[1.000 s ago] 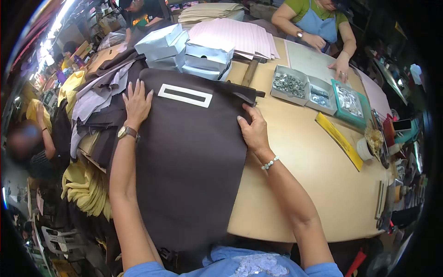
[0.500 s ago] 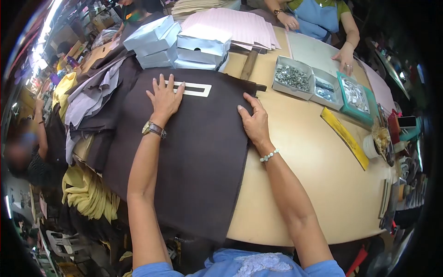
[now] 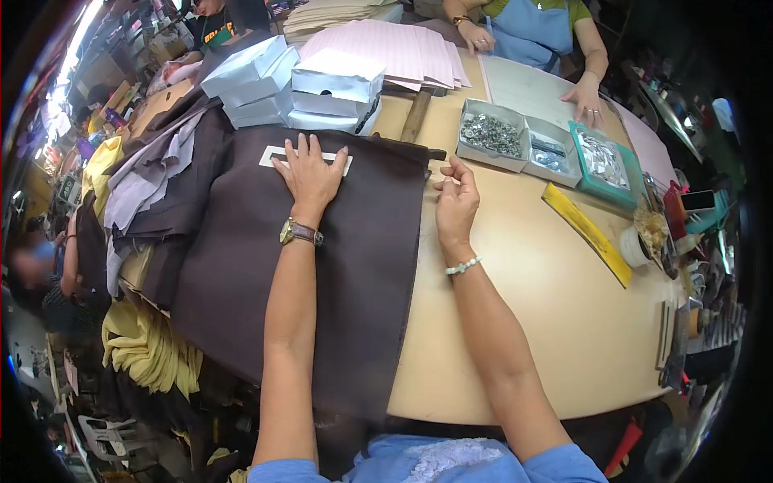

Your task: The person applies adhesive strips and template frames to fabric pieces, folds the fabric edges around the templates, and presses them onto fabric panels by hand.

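My left hand [image 3: 312, 179] lies with fingers spread over a white rectangular frame with a slot [image 3: 278, 156], pressing it flat on a dark brown cloth [image 3: 322, 258]. Parts of the frame show on both sides of the fingers. Just off the cloth's right edge, my right hand [image 3: 457, 201] is over the table, its fingers loosely bent and apart. I see nothing held in it. Near its fingertips, a short dark object [image 3: 436, 154] sticks out by the cloth's top right corner.
Pale blue boxes [image 3: 334, 84] are stacked behind the cloth. Trays of metal pieces [image 3: 489, 135] and a teal tray [image 3: 602, 161] stand at the right, near a yellow strip [image 3: 586, 235]. Across the table [image 3: 499, 354], a co-worker's hand [image 3: 586, 98] rests on a board. Folded cloths [image 3: 161, 173] lie at left.
My right hand has come off the cloth's edge, its fingers curling more. My left hand has shifted toward the right along the white frame. The view has also moved slightly.
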Tool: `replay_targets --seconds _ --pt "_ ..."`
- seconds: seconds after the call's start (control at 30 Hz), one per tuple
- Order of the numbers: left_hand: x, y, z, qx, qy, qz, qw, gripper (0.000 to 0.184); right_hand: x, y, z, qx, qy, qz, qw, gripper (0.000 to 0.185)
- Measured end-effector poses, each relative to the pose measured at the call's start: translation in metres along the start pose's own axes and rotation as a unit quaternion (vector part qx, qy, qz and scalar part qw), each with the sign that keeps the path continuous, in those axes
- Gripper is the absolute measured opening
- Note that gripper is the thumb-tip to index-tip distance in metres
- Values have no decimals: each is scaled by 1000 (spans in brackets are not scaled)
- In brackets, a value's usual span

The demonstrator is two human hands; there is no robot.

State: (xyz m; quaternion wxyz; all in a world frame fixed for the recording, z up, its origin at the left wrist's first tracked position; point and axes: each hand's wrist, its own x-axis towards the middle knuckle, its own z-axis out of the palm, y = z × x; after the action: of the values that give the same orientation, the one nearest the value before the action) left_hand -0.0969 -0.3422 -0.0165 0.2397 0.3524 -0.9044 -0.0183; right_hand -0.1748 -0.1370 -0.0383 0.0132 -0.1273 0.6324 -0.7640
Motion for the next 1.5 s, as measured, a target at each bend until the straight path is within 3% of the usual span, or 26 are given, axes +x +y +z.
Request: replay_targets --seconds 0.07,0.2,0.3,0.43,0.5,0.57,0.73,0.97,1.1,1.13,1.23,1.27,1.37,1.4,1.5 --pt "0 -1 0 -1 4 2 1000 75 6 9 -3 -61 0 -38 997 41" --pt "0 -1 2 1 9 1 1000 76 2 -7 6 -220 -74 -22 973 46" --pt "-1 2 -3 -11 -4 -7 1000 76 13 8 9 -390 -96 -222 888 47" --pt "0 0 2 -6 6 -3 1000 81 26 -5 -8 -398 -154 -163 890 40" --pt "0 1 0 -9 -5 -6 1000 87 29 -8 -29 -412 -114 -143 893 34" --pt "-2 4 -6 -9 -17 -11 1000 91 32 -15 -55 -429 -83 -184 880 31" --pt "-1 6 -8 -7 -20 -9 1000 96 44 -35 -95 -352 -34 -207 912 28" --pt "0 5 -5 -9 -24 -9 1000 96 11 -74 -16 -195 -128 -193 953 26" --pt "-1 4 -5 -8 -20 -6 1000 92 0 -58 22 -245 -151 -205 935 26" --pt "-2 5 -6 5 -15 1 1000 80 2 -49 26 -261 -150 -198 933 26" --pt "1 -2 4 -30 12 5 999 68 21 -7 25 -303 -98 -197 927 28" --pt "1 -3 6 -21 16 6 1000 66 24 2 19 -346 -133 -129 920 35" --pt "-1 -2 6 3 26 12 1000 62 14 5 14 -348 -107 -260 894 46" --pt "0 -3 8 9 28 12 999 62 9 1 6 -326 -143 -180 917 62" --pt "2 -5 9 32 22 11 999 62 -19 -9 -36 -401 -179 -183 879 66"
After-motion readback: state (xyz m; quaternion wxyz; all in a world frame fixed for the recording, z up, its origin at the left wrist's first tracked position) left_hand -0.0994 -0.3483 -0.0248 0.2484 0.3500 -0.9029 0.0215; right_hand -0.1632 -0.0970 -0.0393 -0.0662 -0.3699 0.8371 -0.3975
